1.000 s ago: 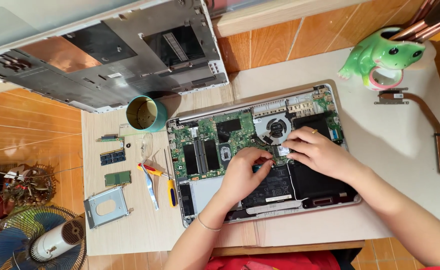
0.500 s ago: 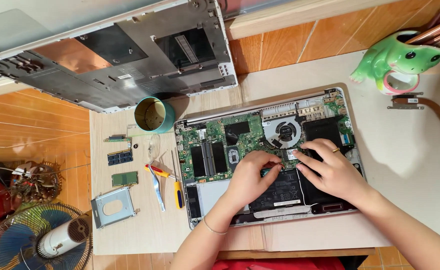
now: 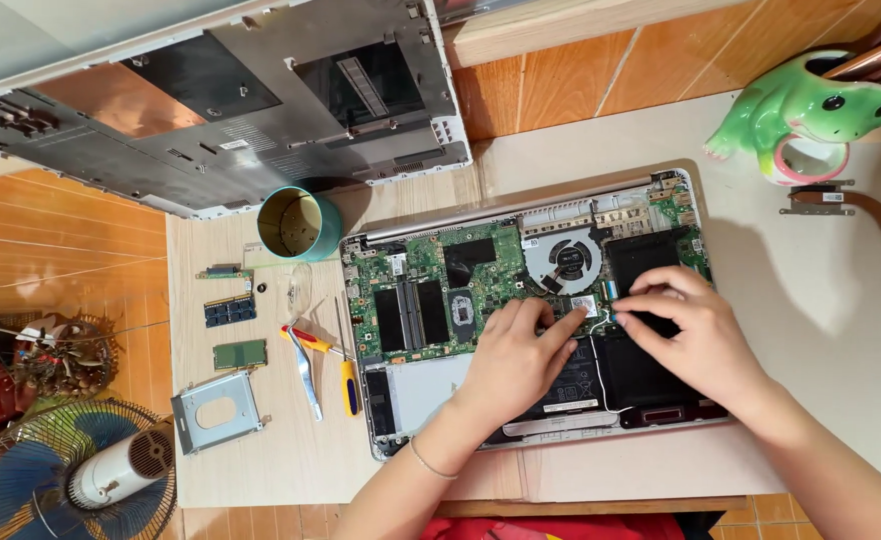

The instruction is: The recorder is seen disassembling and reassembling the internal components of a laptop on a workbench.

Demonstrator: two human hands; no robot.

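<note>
Laptop (image 3: 521, 300), back cover off, lies board-up on the worktop (image 3: 821, 330), right of centre and nearer the front edge. Both hands work at the small card (image 3: 584, 305) just below the fan (image 3: 565, 260).

Left hand (image 3: 513, 362): fingers curled down, index tip touching the card's left edge; grip on anything not discernible. Right hand (image 3: 689, 335): palm down, fingers spread flat over the black battery (image 3: 641, 375), fingertips just beside the card; holds nothing visible.

Handling judgement: the thin white lead (image 3: 601, 380) runs from the card down across the battery, so fingertip pressure should stay on the card's edges, not on the lead or the connectors. Bracing the right palm on the battery looks sound for steadiness. Light force only; the board around is dense with small parts.

Count:
- memory sticks seated in board: 2 (image 3: 409, 315)
- loose small boards near the worktop's left edge: 3 (image 3: 231, 310)
- drive bracket: 1 (image 3: 217, 410)
- tweezers: 1 (image 3: 306, 375)
- screwdriver, yellow handle: 1 (image 3: 348, 380)
- teal cup: 1 (image 3: 299, 224)
- removed base cover at the back left corner: 1 (image 3: 221, 100)
- green frog pot, back right: 1 (image 3: 806, 110)
- copper heat pipe at the right edge: 1 (image 3: 880, 225)
</note>
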